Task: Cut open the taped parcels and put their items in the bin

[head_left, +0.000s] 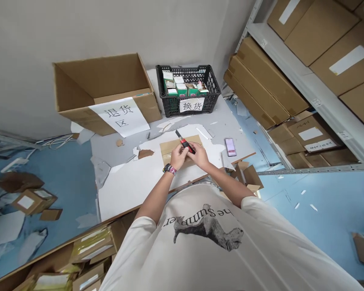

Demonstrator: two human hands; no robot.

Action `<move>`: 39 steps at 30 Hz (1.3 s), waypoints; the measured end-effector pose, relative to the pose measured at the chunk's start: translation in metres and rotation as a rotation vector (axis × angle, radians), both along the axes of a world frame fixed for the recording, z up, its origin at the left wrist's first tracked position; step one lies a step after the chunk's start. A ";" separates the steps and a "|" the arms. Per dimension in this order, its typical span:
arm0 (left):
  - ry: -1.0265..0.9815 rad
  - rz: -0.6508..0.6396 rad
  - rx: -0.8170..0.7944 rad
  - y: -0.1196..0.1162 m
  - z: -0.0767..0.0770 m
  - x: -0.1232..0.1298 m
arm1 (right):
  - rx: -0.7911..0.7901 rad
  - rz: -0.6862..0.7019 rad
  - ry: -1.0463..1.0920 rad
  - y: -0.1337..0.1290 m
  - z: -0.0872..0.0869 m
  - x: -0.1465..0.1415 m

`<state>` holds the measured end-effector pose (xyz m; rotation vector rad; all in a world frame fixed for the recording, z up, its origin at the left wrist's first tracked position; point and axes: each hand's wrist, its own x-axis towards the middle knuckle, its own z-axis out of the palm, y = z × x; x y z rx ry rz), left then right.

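Observation:
A red and black utility knife (188,146) is held in front of my body, its blade pointing up and to the left. My right hand (199,154) is closed on the handle. My left hand (178,157), with a watch on its wrist, is closed against the same knife from the other side. Both hands are above a flat brown cardboard box (167,150), which lies on the white sheet covering the table (124,190). My fingers and the knife partly cover the box.
Along the wall stand a large open cardboard box (79,115) and a black plastic crate (166,106) holding several small cartons. A phone (230,147) lies at the table's right. Shelving (286,66) with boxes stands to the right. Scraps litter the table and the blue floor (303,218).

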<state>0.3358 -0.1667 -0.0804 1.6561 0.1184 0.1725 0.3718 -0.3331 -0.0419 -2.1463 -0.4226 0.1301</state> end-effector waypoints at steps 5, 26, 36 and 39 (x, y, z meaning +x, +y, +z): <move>0.072 0.219 -0.045 0.027 -0.007 -0.004 | -0.155 0.242 -0.125 0.022 0.010 -0.007; 0.340 0.398 -0.055 0.126 -0.035 -0.136 | -0.687 0.245 -0.118 0.088 -0.004 -0.036; 0.311 0.355 0.047 0.144 -0.039 -0.151 | -0.796 0.377 0.003 0.111 0.006 -0.035; 0.306 0.289 0.097 0.148 -0.034 -0.155 | -0.795 0.392 -0.016 0.108 0.005 -0.032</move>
